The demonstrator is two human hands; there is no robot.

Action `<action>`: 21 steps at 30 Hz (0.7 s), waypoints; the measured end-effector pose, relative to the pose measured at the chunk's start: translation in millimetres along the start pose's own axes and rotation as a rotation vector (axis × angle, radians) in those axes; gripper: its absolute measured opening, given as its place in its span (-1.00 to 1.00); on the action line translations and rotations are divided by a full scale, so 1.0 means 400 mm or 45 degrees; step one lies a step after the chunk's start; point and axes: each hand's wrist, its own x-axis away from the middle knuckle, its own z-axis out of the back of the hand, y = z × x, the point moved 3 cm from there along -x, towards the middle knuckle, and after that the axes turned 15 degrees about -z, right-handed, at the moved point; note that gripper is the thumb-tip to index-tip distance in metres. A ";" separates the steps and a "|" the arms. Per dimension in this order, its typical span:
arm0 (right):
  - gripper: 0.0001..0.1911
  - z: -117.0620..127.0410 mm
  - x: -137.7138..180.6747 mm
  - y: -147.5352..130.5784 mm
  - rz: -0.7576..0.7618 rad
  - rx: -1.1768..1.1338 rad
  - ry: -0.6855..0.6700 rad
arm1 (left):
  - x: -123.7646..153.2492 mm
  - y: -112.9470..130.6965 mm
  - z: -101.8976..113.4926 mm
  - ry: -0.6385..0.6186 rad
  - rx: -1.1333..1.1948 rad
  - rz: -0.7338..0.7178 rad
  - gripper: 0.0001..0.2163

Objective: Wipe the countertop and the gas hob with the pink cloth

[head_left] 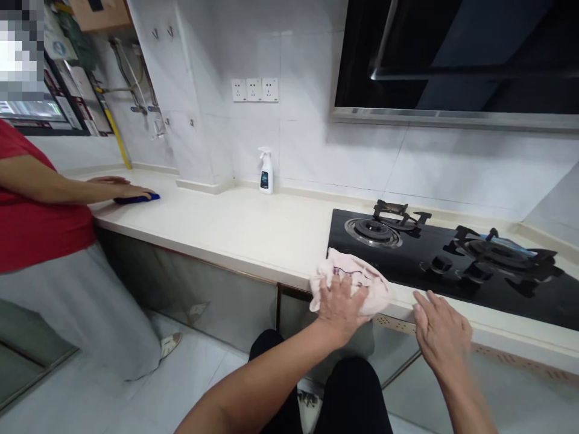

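Note:
A pale pink cloth [362, 280] with dark printing lies bunched over the front edge of the cream countertop [217, 223], by the near left corner of the black gas stove [407, 265]. My left hand [339, 304] holds the cloth against that edge, fingers spread over it. To the right, my right hand [443, 331] rests its fingertips on the counter's edge in front of the stove knobs [441, 264], with nothing in it. One pan support [400, 217] sits off-centre behind the left burner [373, 232].
A white spray bottle [266, 172] stands against the wall. At the left, a person in a red top [40, 211] presses a dark blue cloth [136, 199] on the counter. A black range hood [456, 60] hangs above the stove. Cabinet doors [226, 295] run below the counter.

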 end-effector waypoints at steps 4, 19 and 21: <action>-0.46 0.057 0.004 -0.008 -0.158 -0.340 -0.132 | -0.076 0.094 0.015 -0.014 -0.007 -0.213 -0.38; -0.28 -0.030 0.066 -0.274 0.365 0.007 -0.017 | -0.107 -0.235 0.225 0.301 0.677 -0.150 -0.56; -0.31 -0.045 0.055 -0.318 0.410 0.031 -0.067 | -0.078 -0.326 0.235 0.321 0.503 -0.039 -0.59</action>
